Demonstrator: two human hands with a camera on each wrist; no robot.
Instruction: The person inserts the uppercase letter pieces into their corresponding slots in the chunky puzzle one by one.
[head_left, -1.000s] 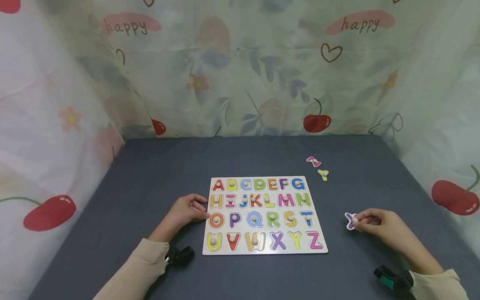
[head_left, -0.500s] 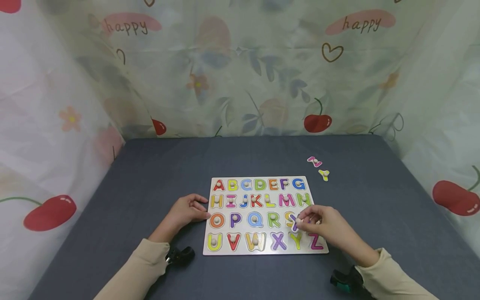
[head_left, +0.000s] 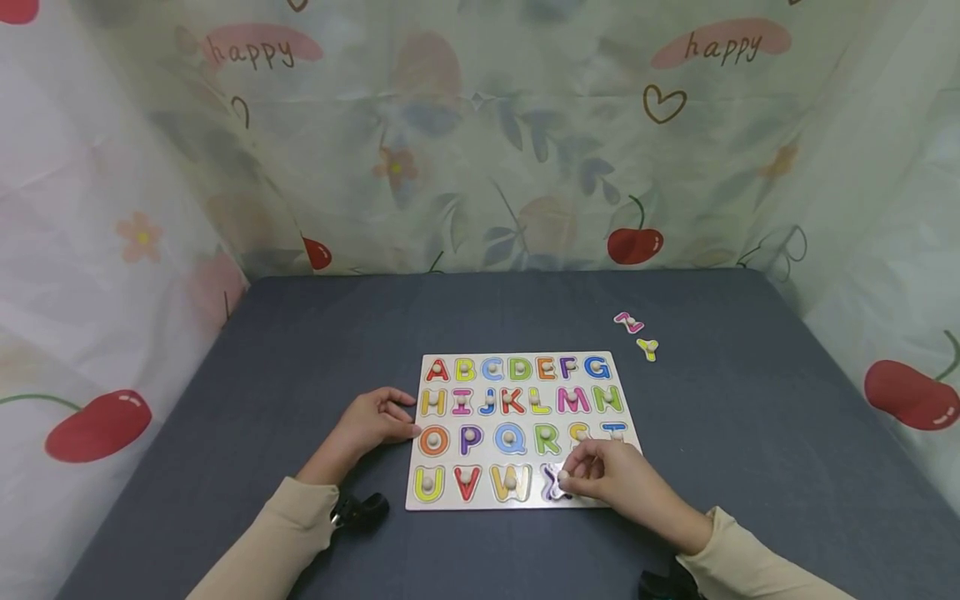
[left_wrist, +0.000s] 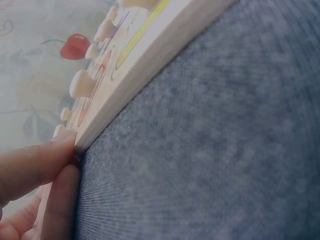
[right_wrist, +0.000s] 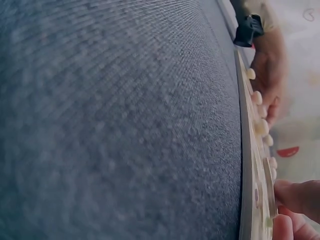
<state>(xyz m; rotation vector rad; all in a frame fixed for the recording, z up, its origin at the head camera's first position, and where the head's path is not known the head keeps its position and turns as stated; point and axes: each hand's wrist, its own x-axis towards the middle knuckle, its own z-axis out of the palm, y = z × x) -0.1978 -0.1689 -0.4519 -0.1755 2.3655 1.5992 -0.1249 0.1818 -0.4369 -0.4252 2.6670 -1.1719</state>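
The wooden alphabet puzzle board [head_left: 480, 454] lies flat, with knobbed letters in most of its slots. My right hand [head_left: 626, 483] pinches the knob of the purple letter X piece [head_left: 551, 483] over the X slot in the bottom row. In the right wrist view, the piece's edge [right_wrist: 270, 187] stands slightly proud of the board. My left hand [head_left: 375, 417] rests at the board's left edge, its thumb [left_wrist: 62, 145] touching the rim and the other fingers alongside. The right hand covers most of the Y and Z slots.
A pink letter Z piece [head_left: 628, 322] and a yellow letter Y piece [head_left: 647, 349] lie on the dark table [head_left: 337, 325] behind the board's right side. Patterned curtains [head_left: 480, 150] enclose the back and sides.
My right hand has carried the X piece left from the table at right, across the board and down to the X slot. The left hand has stayed in place.
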